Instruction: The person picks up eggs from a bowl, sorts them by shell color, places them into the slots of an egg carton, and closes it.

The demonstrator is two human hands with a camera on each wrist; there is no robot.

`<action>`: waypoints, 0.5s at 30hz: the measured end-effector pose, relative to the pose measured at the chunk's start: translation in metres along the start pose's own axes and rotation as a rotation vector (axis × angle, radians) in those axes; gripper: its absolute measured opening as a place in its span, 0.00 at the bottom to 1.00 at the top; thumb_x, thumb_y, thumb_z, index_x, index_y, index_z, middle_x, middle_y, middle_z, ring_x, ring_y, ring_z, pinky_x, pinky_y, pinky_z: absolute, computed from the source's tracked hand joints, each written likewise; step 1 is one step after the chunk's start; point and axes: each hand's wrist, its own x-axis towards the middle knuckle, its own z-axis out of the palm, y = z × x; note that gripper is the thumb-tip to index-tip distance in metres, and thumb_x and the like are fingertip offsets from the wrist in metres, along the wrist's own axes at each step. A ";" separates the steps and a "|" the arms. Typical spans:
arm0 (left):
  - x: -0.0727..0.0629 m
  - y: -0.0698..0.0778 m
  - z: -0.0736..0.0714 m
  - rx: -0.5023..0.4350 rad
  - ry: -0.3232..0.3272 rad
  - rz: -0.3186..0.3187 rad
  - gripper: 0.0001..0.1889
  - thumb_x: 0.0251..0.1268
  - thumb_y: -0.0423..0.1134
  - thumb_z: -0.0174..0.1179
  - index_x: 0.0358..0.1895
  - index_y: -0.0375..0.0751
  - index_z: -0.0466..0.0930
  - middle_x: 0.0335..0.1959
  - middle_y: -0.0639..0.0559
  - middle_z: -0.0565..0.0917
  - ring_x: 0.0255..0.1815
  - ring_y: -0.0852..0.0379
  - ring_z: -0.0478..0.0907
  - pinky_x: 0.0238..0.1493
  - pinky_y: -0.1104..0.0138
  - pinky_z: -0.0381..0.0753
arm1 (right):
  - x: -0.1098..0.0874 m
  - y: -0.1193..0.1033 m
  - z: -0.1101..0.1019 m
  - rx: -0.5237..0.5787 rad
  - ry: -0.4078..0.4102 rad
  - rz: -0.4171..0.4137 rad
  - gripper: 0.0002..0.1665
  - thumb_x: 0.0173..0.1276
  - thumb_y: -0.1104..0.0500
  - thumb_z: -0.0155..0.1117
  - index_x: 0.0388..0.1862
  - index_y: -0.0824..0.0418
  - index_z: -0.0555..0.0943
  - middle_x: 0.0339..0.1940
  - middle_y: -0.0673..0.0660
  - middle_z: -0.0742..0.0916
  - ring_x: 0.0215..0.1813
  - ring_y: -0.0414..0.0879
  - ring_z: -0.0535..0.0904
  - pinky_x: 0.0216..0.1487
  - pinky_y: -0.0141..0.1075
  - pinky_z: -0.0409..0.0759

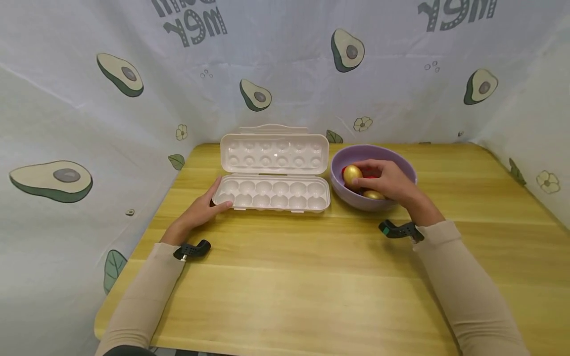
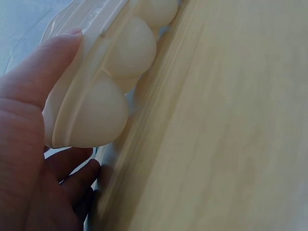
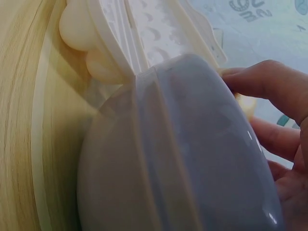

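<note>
An egg carton (image 1: pixel 271 194) of pale plastic lies open on the table, its lid (image 1: pixel 274 154) tipped back and two rows of round cups facing up. My left hand (image 1: pixel 201 211) holds its left end, thumb over the front rim and fingers along the side. In the left wrist view the rounded undersides of the cups (image 2: pixel 102 111) show beside the thumb. To the right, my right hand (image 1: pixel 386 179) grips a gold egg (image 1: pixel 352 176) over a purple bowl (image 1: pixel 367 152). Another gold egg (image 1: pixel 374 195) and something red lie in the bowl, partly hidden by the hand.
The wooden table (image 1: pixel 285 287) extends in front of the carton and to the right of the bowl. A white curtain (image 1: pixel 294 64) with avocado prints hangs right behind the carton and bowl. Each wrist wears a black camera mount.
</note>
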 end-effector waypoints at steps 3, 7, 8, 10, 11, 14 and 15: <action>-0.002 0.004 -0.001 -0.019 -0.006 -0.005 0.49 0.66 0.58 0.57 0.79 0.54 0.32 0.78 0.45 0.43 0.77 0.41 0.44 0.73 0.45 0.46 | 0.000 -0.004 0.001 0.015 -0.001 0.012 0.33 0.60 0.46 0.72 0.62 0.60 0.78 0.55 0.62 0.83 0.53 0.52 0.79 0.44 0.24 0.75; -0.008 0.018 -0.004 -0.033 -0.017 -0.019 0.48 0.67 0.55 0.57 0.79 0.52 0.32 0.78 0.42 0.43 0.77 0.40 0.43 0.73 0.45 0.45 | 0.001 -0.011 0.004 0.065 -0.012 0.010 0.34 0.62 0.50 0.71 0.63 0.62 0.76 0.56 0.64 0.82 0.51 0.48 0.79 0.43 0.25 0.77; -0.009 0.020 -0.004 -0.040 -0.020 -0.028 0.48 0.68 0.54 0.57 0.79 0.52 0.32 0.78 0.42 0.42 0.77 0.40 0.43 0.73 0.45 0.44 | 0.001 -0.012 0.005 0.084 -0.012 0.011 0.34 0.62 0.50 0.71 0.63 0.63 0.75 0.55 0.64 0.82 0.51 0.48 0.79 0.44 0.27 0.78; -0.012 0.027 -0.006 -0.043 -0.021 -0.035 0.47 0.68 0.53 0.57 0.78 0.51 0.32 0.78 0.40 0.43 0.76 0.39 0.43 0.73 0.45 0.44 | 0.004 -0.014 0.008 0.106 -0.011 0.016 0.34 0.62 0.51 0.71 0.64 0.63 0.74 0.56 0.64 0.82 0.50 0.45 0.79 0.45 0.31 0.80; -0.013 0.027 -0.006 -0.043 -0.019 -0.035 0.47 0.68 0.53 0.57 0.79 0.51 0.32 0.78 0.40 0.43 0.76 0.39 0.42 0.73 0.45 0.44 | 0.005 -0.015 0.009 0.119 -0.010 0.018 0.34 0.62 0.51 0.71 0.64 0.63 0.74 0.56 0.64 0.82 0.50 0.45 0.79 0.45 0.33 0.81; -0.019 0.039 -0.007 -0.048 -0.027 -0.045 0.46 0.69 0.50 0.56 0.78 0.49 0.32 0.78 0.40 0.42 0.76 0.38 0.42 0.73 0.45 0.43 | 0.007 -0.017 0.013 0.143 0.006 0.025 0.34 0.61 0.50 0.72 0.63 0.61 0.75 0.55 0.62 0.82 0.50 0.45 0.80 0.46 0.35 0.81; -0.021 0.043 -0.007 -0.045 -0.029 -0.045 0.46 0.70 0.50 0.56 0.78 0.49 0.32 0.78 0.39 0.42 0.76 0.38 0.42 0.73 0.45 0.43 | 0.008 -0.018 0.014 0.145 0.009 0.023 0.33 0.61 0.49 0.72 0.63 0.60 0.75 0.55 0.61 0.82 0.50 0.45 0.80 0.46 0.35 0.81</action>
